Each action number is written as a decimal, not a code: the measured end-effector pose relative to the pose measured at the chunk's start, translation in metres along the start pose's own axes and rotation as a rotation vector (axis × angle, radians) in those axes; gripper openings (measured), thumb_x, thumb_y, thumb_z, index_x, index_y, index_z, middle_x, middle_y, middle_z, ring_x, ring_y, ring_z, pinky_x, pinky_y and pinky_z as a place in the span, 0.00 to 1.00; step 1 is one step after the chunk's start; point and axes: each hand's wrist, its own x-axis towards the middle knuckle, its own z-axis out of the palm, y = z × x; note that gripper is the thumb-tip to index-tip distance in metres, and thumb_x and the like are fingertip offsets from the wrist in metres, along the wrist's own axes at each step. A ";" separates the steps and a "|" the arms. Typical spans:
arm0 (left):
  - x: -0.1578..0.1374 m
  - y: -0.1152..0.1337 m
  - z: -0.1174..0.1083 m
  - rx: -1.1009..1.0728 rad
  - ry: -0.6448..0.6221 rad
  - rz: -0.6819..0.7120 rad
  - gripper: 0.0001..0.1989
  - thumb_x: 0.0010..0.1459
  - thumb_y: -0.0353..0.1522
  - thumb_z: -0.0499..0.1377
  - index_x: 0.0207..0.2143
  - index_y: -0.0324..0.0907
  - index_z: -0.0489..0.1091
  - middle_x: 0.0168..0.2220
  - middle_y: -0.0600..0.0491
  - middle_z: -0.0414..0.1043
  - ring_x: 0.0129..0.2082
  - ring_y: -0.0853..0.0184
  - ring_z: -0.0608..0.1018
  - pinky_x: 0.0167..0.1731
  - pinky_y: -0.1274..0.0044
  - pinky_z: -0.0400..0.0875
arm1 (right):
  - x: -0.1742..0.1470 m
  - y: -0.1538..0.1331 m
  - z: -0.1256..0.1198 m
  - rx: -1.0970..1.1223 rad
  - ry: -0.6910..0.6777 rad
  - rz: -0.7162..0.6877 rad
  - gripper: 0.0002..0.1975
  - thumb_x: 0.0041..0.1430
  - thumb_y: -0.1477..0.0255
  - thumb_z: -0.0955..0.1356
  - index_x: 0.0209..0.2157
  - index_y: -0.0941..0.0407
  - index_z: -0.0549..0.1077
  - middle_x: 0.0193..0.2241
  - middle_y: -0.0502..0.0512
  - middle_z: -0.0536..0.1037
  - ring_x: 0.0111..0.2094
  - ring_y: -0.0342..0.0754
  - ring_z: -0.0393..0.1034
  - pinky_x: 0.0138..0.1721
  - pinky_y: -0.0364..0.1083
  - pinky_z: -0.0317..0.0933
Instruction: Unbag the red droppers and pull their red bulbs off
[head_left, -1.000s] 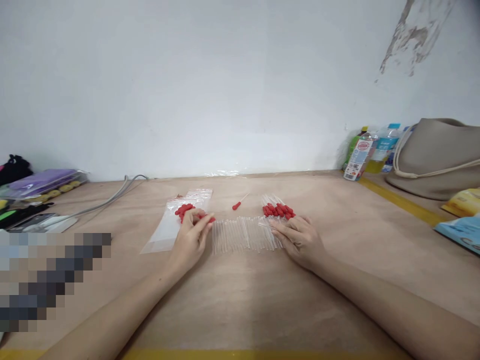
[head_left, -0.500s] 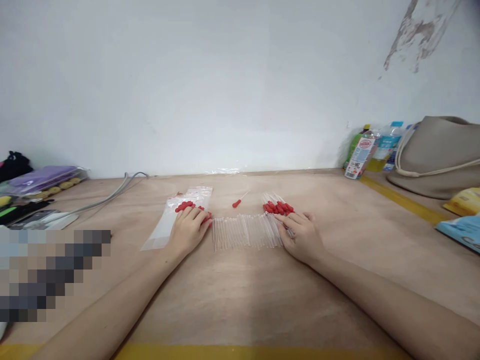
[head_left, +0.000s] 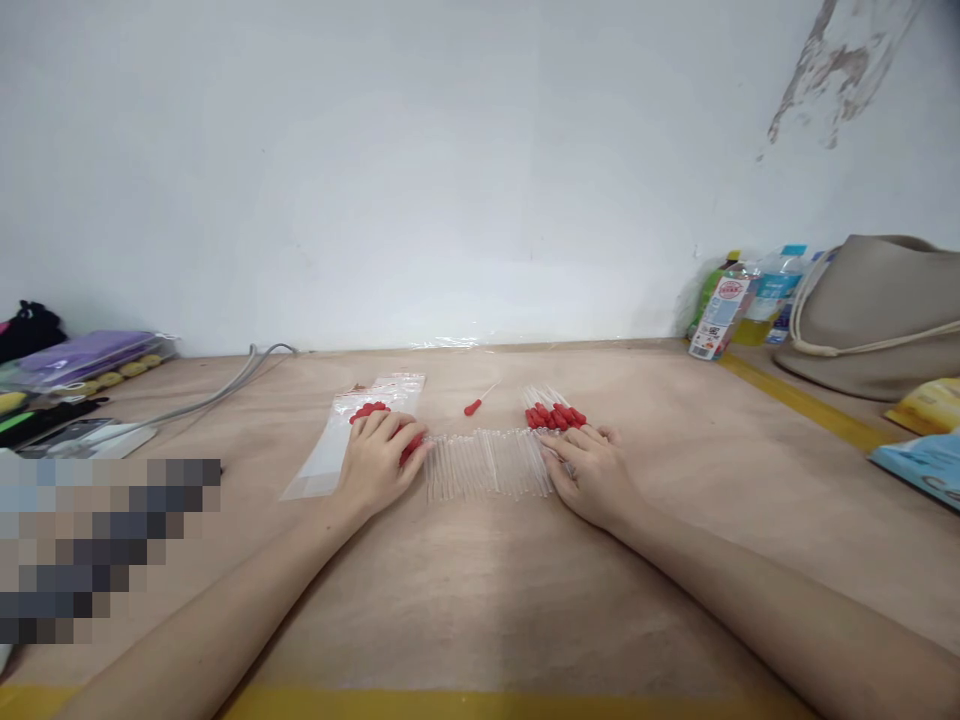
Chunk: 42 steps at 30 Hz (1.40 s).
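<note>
A row of thin clear tubes (head_left: 487, 465) lies side by side on the table between my hands. My left hand (head_left: 381, 462) rests with bent, parted fingers over a heap of red rubber bulbs (head_left: 369, 411), its thumb against the row's left end. My right hand (head_left: 596, 470) lies at the right end, thumb and forefinger apart against the outermost tubes; its other fingers are partly hidden. Just beyond it sits a bunch of droppers (head_left: 555, 414) with red bulbs and thin tubes. One single dropper (head_left: 473, 407) lies behind the row.
Flat clear zip bags (head_left: 315, 470) lie under and beside the red bulbs. A grey cable (head_left: 225, 388) runs at the left near purple packaged goods (head_left: 86, 358). Bottles (head_left: 776, 290), a carton (head_left: 720, 315) and a beige bag (head_left: 870, 310) stand at the right against the wall.
My right hand has moved a little left, and the right end of the tube row has shifted inward with it. My left thumb has edged slightly right.
</note>
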 end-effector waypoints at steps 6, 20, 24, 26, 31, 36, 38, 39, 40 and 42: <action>0.042 0.015 0.013 -0.008 -0.170 -0.075 0.11 0.56 0.39 0.52 0.33 0.44 0.71 0.38 0.49 0.70 0.40 0.59 0.67 0.38 0.66 0.58 | 0.001 -0.004 -0.004 -0.002 -0.105 -0.021 0.18 0.54 0.58 0.63 0.38 0.56 0.73 0.28 0.54 0.72 0.31 0.46 0.64 0.40 0.48 0.47; 0.101 0.033 0.066 -0.018 -0.418 -0.367 0.14 0.52 0.40 0.52 0.28 0.39 0.70 0.35 0.43 0.71 0.43 0.53 0.68 0.42 0.63 0.56 | -0.002 -0.001 -0.007 0.058 -0.021 0.019 0.13 0.56 0.63 0.63 0.37 0.55 0.73 0.27 0.52 0.72 0.30 0.44 0.65 0.39 0.47 0.48; 0.080 0.035 0.034 -0.047 -0.301 -0.284 0.11 0.57 0.37 0.49 0.32 0.41 0.67 0.36 0.49 0.71 0.41 0.60 0.69 0.42 0.67 0.56 | -0.003 0.002 -0.005 0.091 0.036 0.060 0.16 0.55 0.65 0.63 0.44 0.55 0.69 0.35 0.56 0.72 0.37 0.49 0.66 0.41 0.49 0.51; 0.058 0.035 0.016 -0.100 -0.206 -0.171 0.09 0.58 0.36 0.49 0.31 0.42 0.65 0.34 0.52 0.71 0.37 0.63 0.69 0.40 0.69 0.56 | -0.002 0.003 -0.005 0.109 0.050 0.047 0.21 0.55 0.65 0.64 0.50 0.56 0.65 0.42 0.60 0.70 0.44 0.53 0.64 0.43 0.51 0.53; 0.002 0.039 -0.010 -0.219 -0.056 0.069 0.07 0.57 0.35 0.52 0.29 0.42 0.65 0.29 0.54 0.71 0.33 0.65 0.69 0.38 0.70 0.56 | 0.001 -0.003 -0.007 0.145 -0.014 -0.147 0.27 0.54 0.62 0.64 0.55 0.56 0.59 0.52 0.61 0.65 0.53 0.55 0.58 0.52 0.56 0.51; -0.012 0.050 -0.011 -0.290 -0.010 0.101 0.06 0.56 0.34 0.54 0.28 0.41 0.66 0.27 0.54 0.71 0.32 0.65 0.69 0.37 0.70 0.57 | 0.000 -0.013 -0.009 0.161 -0.140 -0.273 0.24 0.56 0.61 0.63 0.52 0.55 0.63 0.51 0.58 0.67 0.55 0.54 0.56 0.57 0.59 0.43; -0.011 0.054 -0.009 -0.309 -0.006 0.120 0.06 0.55 0.34 0.54 0.28 0.41 0.66 0.26 0.54 0.71 0.31 0.66 0.69 0.37 0.70 0.57 | 0.000 -0.015 -0.008 0.169 -0.160 -0.283 0.22 0.57 0.62 0.62 0.51 0.55 0.64 0.50 0.57 0.68 0.55 0.53 0.57 0.58 0.59 0.42; -0.010 0.055 -0.008 -0.315 -0.004 0.128 0.06 0.55 0.34 0.55 0.29 0.41 0.66 0.26 0.54 0.71 0.31 0.66 0.69 0.38 0.70 0.57 | 0.000 -0.016 -0.007 0.174 -0.161 -0.288 0.20 0.58 0.63 0.62 0.51 0.54 0.65 0.50 0.56 0.69 0.55 0.52 0.57 0.58 0.59 0.42; -0.010 0.055 -0.008 -0.321 -0.005 0.133 0.06 0.55 0.34 0.55 0.29 0.41 0.67 0.26 0.54 0.71 0.31 0.66 0.70 0.38 0.70 0.57 | 0.000 -0.016 -0.006 0.182 -0.159 -0.295 0.18 0.58 0.63 0.62 0.49 0.54 0.67 0.49 0.55 0.70 0.54 0.52 0.58 0.58 0.59 0.41; -0.010 0.055 -0.007 -0.331 0.002 0.134 0.05 0.55 0.33 0.55 0.29 0.41 0.67 0.27 0.54 0.71 0.31 0.67 0.70 0.38 0.70 0.58 | 0.000 -0.017 -0.004 0.202 -0.150 -0.316 0.15 0.59 0.65 0.62 0.46 0.52 0.70 0.46 0.52 0.73 0.53 0.50 0.60 0.58 0.59 0.41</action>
